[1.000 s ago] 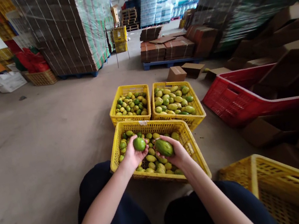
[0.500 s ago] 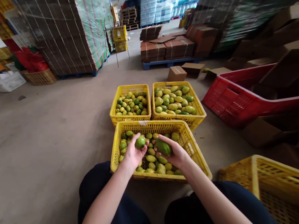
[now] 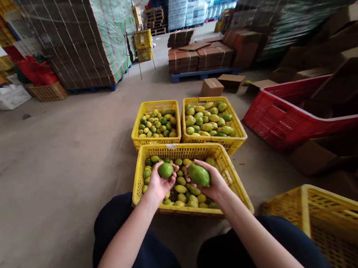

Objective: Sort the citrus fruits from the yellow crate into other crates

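Observation:
A roundish green lemon rests in my left hand, with the fingers curled under and around it. My right hand grips a larger, longer green lemon from its right side. Both hands are over the near yellow crate, a short way apart. Inside that crate lie several yellow-green lemons, partly covered by my hands and forearms.
Behind stand a left yellow crate of smaller lemons and a right yellow crate of bigger ones. A red crate with cardboard is at right. Another yellow crate stands by my right knee. Flattened cartons sit on a blue pallet.
The lemon in my right hand has turned and shifted slightly right, showing more of its surface. The left-hand lemon has moved slightly left and down in my fingers.

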`<state>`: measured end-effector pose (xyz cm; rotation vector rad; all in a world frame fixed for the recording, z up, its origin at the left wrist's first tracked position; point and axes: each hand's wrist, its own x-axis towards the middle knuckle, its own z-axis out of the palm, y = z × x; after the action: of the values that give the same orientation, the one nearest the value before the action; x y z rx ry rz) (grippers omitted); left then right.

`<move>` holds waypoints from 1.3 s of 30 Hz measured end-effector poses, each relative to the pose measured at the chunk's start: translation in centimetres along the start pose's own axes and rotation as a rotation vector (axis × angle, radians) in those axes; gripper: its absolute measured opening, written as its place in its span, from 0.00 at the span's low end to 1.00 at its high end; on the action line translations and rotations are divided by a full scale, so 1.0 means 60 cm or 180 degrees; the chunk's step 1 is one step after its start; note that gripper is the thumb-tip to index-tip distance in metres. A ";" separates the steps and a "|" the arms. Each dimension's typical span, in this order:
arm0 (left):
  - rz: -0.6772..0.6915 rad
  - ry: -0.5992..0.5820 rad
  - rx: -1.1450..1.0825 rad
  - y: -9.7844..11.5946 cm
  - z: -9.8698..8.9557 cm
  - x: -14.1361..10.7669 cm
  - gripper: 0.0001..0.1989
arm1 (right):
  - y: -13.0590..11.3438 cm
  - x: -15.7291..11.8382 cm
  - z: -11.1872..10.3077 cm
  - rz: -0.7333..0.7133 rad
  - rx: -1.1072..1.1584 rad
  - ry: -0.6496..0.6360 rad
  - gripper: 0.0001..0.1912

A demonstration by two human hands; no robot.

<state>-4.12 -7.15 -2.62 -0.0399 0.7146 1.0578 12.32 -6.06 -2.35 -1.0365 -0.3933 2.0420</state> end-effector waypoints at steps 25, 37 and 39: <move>0.0285 0.0279 0.0196 -0.019 -0.005 0.020 0.07 | -0.006 0.001 -0.002 -0.0304 0.0489 0.0530 0.05; 0.0277 0.0351 -0.0253 -0.014 -0.003 0.022 0.12 | -0.003 0.008 -0.015 -0.0021 0.0384 0.0283 0.10; 0.0364 0.0385 -0.0192 -0.013 0.001 0.018 0.07 | -0.003 0.008 -0.014 -0.0055 0.0321 0.0247 0.09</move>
<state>-3.17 -6.66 -3.39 -0.1170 0.8016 1.1939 12.90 -5.66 -3.03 -1.0434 -0.2556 1.9786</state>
